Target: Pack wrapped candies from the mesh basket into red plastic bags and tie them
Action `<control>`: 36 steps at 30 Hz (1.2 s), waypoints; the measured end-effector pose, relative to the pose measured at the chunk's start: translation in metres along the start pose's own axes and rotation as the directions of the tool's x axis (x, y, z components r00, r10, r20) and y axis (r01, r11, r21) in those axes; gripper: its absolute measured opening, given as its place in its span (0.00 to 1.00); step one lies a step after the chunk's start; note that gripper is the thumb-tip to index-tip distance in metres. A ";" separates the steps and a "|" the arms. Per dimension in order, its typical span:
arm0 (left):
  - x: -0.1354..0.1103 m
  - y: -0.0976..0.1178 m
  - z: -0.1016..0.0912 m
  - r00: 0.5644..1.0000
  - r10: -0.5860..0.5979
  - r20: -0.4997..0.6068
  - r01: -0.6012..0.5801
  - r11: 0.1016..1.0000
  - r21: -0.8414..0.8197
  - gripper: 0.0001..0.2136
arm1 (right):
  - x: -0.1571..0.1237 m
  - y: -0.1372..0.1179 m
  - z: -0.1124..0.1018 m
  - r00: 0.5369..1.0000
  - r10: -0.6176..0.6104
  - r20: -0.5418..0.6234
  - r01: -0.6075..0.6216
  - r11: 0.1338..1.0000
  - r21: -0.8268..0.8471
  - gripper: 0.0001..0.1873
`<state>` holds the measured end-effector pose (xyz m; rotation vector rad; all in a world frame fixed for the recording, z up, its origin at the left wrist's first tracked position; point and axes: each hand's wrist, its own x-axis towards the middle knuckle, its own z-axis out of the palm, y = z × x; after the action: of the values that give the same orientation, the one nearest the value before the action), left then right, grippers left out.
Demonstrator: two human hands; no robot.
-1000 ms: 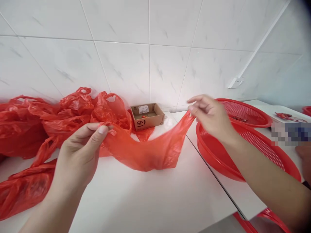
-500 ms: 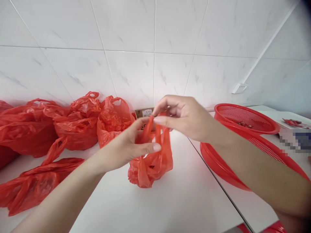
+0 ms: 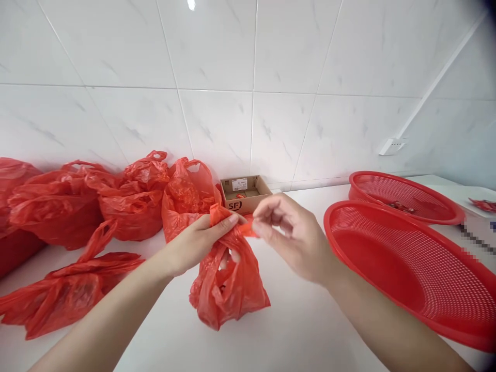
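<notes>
A small red plastic bag stands on the white counter in front of me. My left hand is closed round the bag's gathered neck, thumb pressed on top. My right hand pinches one of the bag's handle ends just to the right of the left thumb, fingers curled. The two hands almost touch above the bag.
Several filled red bags crowd the back left by the tiled wall, and a flat one lies at the left. A small cardboard box sits behind the hands. Two red mesh baskets are at the right.
The bag was stretched wide between my hands; they came together at its top. Now the left hand grips the gathered neck and the right pinches a handle end, lower than before.
</notes>
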<state>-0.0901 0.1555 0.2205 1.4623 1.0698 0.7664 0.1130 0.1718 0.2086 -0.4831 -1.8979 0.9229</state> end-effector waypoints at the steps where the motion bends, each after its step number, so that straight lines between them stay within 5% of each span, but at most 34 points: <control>1: -0.002 0.001 -0.001 0.999 0.025 0.031 -0.026 0.999 0.022 0.17 | -0.005 -0.008 0.003 0.998 -0.039 0.046 0.038 0.999 0.028 0.04; 3: -0.006 0.005 -0.002 0.994 0.072 0.079 -0.080 0.991 0.106 0.13 | -0.010 -0.018 0.008 0.981 -0.125 0.147 0.117 0.991 0.061 0.08; 5: -0.010 0.006 -0.002 0.990 0.104 0.098 -0.123 0.969 0.213 0.09 | -0.010 -0.013 0.013 0.984 -0.133 0.119 0.131 0.991 0.024 0.08; 9: -0.012 -0.007 0.002 0.983 0.177 -0.040 -0.143 0.891 0.431 0.06 | 0.001 0.029 0.022 0.989 0.143 0.038 -0.146 0.987 0.064 0.14; 12: -0.007 -0.025 0.008 0.890 0.431 -0.148 -0.219 0.690 0.690 0.13 | 0.004 0.055 0.028 0.940 0.296 0.172 -0.325 0.928 0.181 0.17; 14: -0.003 -0.035 0.010 0.796 0.588 -0.143 -0.243 0.526 0.815 0.14 | 0.003 0.061 0.029 0.907 0.324 0.270 -0.386 0.895 0.224 0.18; 16: -0.001 -0.041 0.010 0.755 0.643 -0.129 -0.245 0.459 0.854 0.15 | 0.000 0.062 0.027 0.880 0.309 0.360 -0.407 0.882 0.239 0.17; 21: -0.007 -0.054 -0.001 0.782 0.615 -0.096 -0.291 0.498 0.817 0.23 | -0.008 0.065 0.015 0.912 0.304 0.274 -0.363 0.911 0.198 0.17; 25: -0.018 -0.062 -0.005 0.764 0.632 -0.129 -0.268 0.493 0.828 0.23 | -0.014 0.071 0.018 0.889 0.370 0.269 -0.434 0.868 0.242 0.13; 27: -0.021 -0.062 -0.001 0.770 0.619 -0.155 -0.250 0.516 0.819 0.26 | -0.013 0.071 0.026 0.892 0.350 0.285 -0.429 0.853 0.296 0.21; 29: -0.021 -0.059 0.003 0.791 0.585 -0.182 -0.230 0.559 0.796 0.28 | -0.011 0.069 0.034 0.919 0.290 0.266 -0.374 0.855 0.359 0.23; 31: -0.020 -0.056 0.006 0.817 0.544 -0.191 -0.217 0.597 0.772 0.27 | -0.009 0.065 0.039 0.948 0.253 0.194 -0.309 0.879 0.363 0.13; 36: -0.027 -0.066 -0.002 0.909 0.399 -0.124 -0.184 0.649 0.738 0.20 | -0.015 0.067 0.028 0.970 0.241 0.019 -0.242 0.968 0.064 0.13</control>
<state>-0.1149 0.1302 0.1589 2.3017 1.4656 0.8429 0.0928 0.1933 0.1405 -0.6813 -1.8390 1.1453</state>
